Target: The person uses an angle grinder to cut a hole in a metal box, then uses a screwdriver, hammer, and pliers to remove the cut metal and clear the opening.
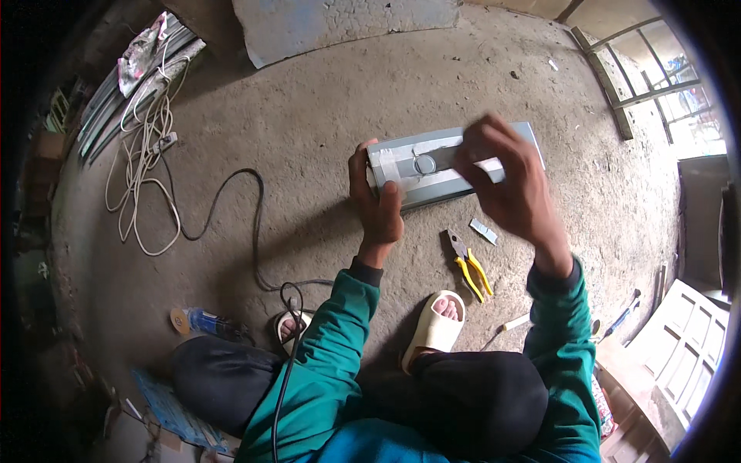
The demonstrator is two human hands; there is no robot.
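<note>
A long grey metal box (pixel 409 199) is held up above the floor, tilted, with pale strips along its face and a round ring-like cut-out (pixel 424 164) near its left part. My left hand (pixel 377 193) grips the box's left end, thumb on the near face and fingers round the far side. Over the right half of the box, my right hand (pixel 509 177) is curled in a pinch and blurred by motion. What its fingertips hold, if anything, cannot be made out. Below the box lie pliers with yellow handles (pixel 472 270) and a small grey metal piece (pixel 484 231).
A black cable (pixel 258 224) runs from a tangled white extension cord (pixel 147 185) and crosses my left forearm. A blue power tool with a disc (pixel 208 322) lies left of my feet. A metal sheet (pixel 340 31) stands at the far side; a white panel (pixel 679 347) leans right.
</note>
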